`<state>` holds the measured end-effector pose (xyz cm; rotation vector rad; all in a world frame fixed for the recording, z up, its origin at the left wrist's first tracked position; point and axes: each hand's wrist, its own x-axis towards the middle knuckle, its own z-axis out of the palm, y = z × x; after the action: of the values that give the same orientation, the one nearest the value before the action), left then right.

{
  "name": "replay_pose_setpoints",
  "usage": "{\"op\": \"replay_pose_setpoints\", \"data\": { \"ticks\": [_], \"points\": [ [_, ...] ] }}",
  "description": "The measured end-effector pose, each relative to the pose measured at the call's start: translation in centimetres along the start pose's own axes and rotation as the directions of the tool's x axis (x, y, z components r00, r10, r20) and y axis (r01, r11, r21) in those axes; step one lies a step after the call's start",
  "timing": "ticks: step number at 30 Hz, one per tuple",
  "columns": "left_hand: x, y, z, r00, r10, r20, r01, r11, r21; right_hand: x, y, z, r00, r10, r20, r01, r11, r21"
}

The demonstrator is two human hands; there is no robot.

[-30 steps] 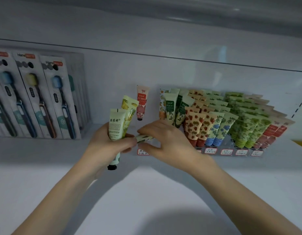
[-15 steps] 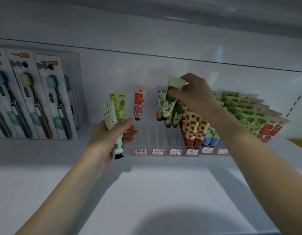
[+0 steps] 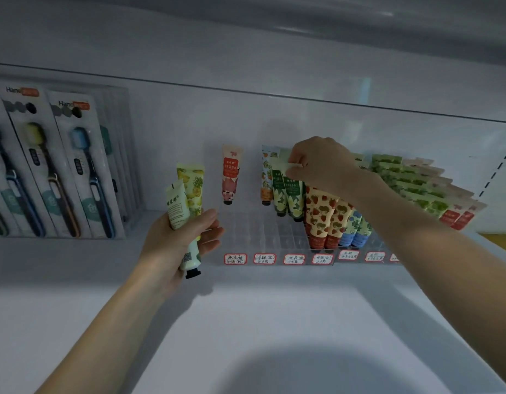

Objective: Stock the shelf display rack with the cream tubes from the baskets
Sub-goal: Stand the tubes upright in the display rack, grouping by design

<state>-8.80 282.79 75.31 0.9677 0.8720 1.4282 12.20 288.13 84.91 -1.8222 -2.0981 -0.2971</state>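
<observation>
A clear display rack with red-bordered labels stands on the white shelf. My left hand grips two cream tubes in front of the rack's left end: a pale green tube with a black cap and a yellow pineapple tube. My right hand pinches the top of a dark green flower tube, which stands cap down in a rack slot beside a matching one. A pink tube stands alone farther left. Strawberry, blue and green tubes fill the rack's right side.
Packaged toothbrushes lean against the back wall at the left. Several front slots of the rack hold nothing. The white shelf board spreads out below my arms. A yellow edge shows at the far right.
My right hand took a green tube from my left hand, carried it up over the rack, and has lowered it into a slot. My left hand stayed put with two tubes.
</observation>
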Motion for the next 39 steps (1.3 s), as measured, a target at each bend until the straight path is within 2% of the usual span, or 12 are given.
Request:
{"op": "replay_pose_setpoints", "data": {
  "ticks": [9,12,17,28,31,39],
  "points": [
    [-0.1,0.1,-0.5,1.000,0.006,0.006,-0.006,1.000,0.010,-0.2,-0.1,-0.2,0.999,-0.044,-0.027,0.035,0.960,-0.277],
    [-0.1,0.1,-0.4,1.000,0.007,0.000,-0.007,1.000,0.010,0.0,0.1,-0.2,1.000,-0.009,-0.020,0.002,0.944,-0.330],
    [-0.1,0.0,-0.3,1.000,0.012,0.008,-0.012,1.000,0.022,0.0,0.4,0.2,0.998,0.023,-0.064,-0.041,0.951,-0.306],
    [-0.1,-0.1,-0.3,1.000,0.011,0.005,-0.012,0.999,0.031,1.1,0.3,-0.5,0.986,0.132,0.098,-0.111,0.975,-0.194],
    [-0.2,0.0,-0.3,1.000,0.006,0.002,-0.006,0.999,0.033,1.7,0.6,-0.8,0.981,0.123,0.147,-0.094,0.977,-0.189],
    [-0.2,0.0,0.1,1.000,-0.015,-0.012,0.015,0.999,0.033,2.0,1.1,-0.3,0.989,0.096,0.117,-0.073,0.980,-0.188]
  ]
}}
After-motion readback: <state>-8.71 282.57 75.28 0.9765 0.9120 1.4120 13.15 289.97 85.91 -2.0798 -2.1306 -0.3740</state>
